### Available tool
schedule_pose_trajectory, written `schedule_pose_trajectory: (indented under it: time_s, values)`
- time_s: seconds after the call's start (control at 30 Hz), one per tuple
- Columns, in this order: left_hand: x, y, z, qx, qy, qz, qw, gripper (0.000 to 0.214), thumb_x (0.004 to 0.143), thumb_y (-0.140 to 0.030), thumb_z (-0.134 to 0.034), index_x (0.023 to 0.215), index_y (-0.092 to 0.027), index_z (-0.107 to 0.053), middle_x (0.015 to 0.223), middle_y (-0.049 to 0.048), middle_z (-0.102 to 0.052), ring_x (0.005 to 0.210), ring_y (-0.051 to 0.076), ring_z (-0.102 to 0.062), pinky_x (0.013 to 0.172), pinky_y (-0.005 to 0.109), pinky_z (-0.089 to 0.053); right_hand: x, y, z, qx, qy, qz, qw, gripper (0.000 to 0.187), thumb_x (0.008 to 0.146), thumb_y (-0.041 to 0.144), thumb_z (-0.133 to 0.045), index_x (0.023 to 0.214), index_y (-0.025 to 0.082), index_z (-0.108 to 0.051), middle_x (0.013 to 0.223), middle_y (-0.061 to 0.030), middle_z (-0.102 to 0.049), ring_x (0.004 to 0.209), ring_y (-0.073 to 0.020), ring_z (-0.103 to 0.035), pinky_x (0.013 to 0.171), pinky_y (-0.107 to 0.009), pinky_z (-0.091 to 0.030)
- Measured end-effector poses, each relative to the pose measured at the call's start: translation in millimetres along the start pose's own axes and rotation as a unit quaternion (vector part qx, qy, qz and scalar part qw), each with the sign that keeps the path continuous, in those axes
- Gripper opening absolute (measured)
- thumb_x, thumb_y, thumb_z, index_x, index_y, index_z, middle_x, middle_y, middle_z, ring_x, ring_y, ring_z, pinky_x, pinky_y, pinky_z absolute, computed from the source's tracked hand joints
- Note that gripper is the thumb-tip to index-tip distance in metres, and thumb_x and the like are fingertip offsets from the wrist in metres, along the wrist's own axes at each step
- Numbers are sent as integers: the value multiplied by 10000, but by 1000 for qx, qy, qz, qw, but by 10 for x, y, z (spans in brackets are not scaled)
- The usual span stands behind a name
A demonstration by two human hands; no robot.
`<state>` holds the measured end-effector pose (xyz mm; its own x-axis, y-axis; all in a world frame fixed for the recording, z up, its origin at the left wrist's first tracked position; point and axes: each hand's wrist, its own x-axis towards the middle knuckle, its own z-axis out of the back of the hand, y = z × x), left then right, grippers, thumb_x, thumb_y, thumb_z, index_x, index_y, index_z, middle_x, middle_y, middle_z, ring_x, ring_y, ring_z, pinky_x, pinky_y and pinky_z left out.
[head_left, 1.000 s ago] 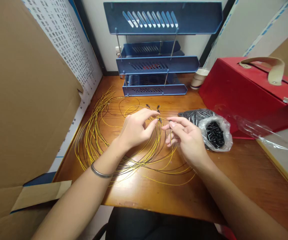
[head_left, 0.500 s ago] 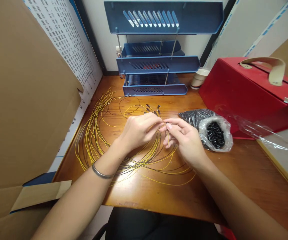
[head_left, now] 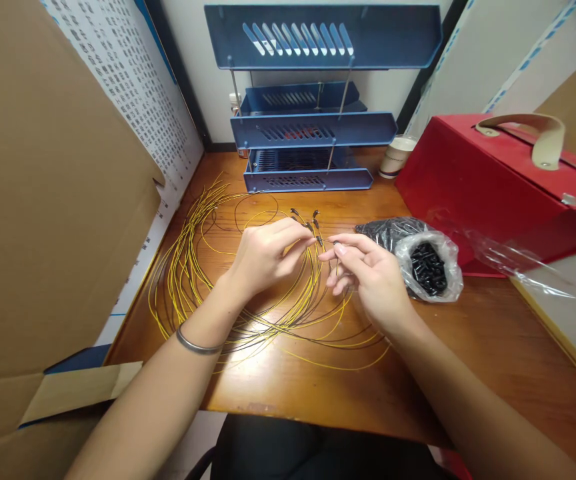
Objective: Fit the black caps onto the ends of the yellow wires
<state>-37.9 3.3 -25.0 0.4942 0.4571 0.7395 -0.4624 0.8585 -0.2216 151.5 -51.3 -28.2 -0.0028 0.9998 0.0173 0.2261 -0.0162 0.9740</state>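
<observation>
My left hand is closed in a pinch at the thumb and fingertips, on what looks like a thin wire end. Just to its right, my right hand pinches a small black cap, with a thin wire hanging down below it. A narrow gap with a thin strand in it separates the two hands' fingertips. Behind them lie several wire ends fitted with black caps. Loose coils of yellow and dark wire spread under and to the left of my hands.
An open clear bag of small black caps stands right of my right hand. Farther back are a blue tiered tray, a paper cup and a red case. Cardboard borders the left side of the wooden desk.
My left hand has moved slightly left, opening a gap from the right fingertips and uncovering more of the black caps behind. The right hand keeps its pinch nearly in place.
</observation>
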Motion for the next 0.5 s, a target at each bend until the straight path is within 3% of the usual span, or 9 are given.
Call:
schedule_pose_trajectory:
  time_s: [0.17,0.3,0.5]
  values:
    - [8,-3,19,4,-2,13,1000,107,953,-219,-629,890,-157,-689,837,45,-742,667,105,-640,603,218,-451,-8,-1,15,-3,1,5,1000,377,804,418,-774,1035,144,-655,828,-38,-746,448,-104,-622,350,-189,-469]
    - [15,-41,20,-9,-4,28,1000,91,942,-233,-649,914,-162,-699,844,38,-752,674,104,-650,620,215,-462,-23,7,12,-14,7,8,1000,332,838,405,-741,1027,148,-648,850,-41,-750,340,-56,-509,279,-175,-306]
    - [2,-79,-39,-18,23,24,999,117,965,-252,-623,960,-165,-702,881,42,-760,683,100,-656,620,212,-459,-32,20,-25,-23,12,14,1000,288,846,376,-727,999,144,-654,806,-39,-747,312,-17,-387,318,-188,-222]
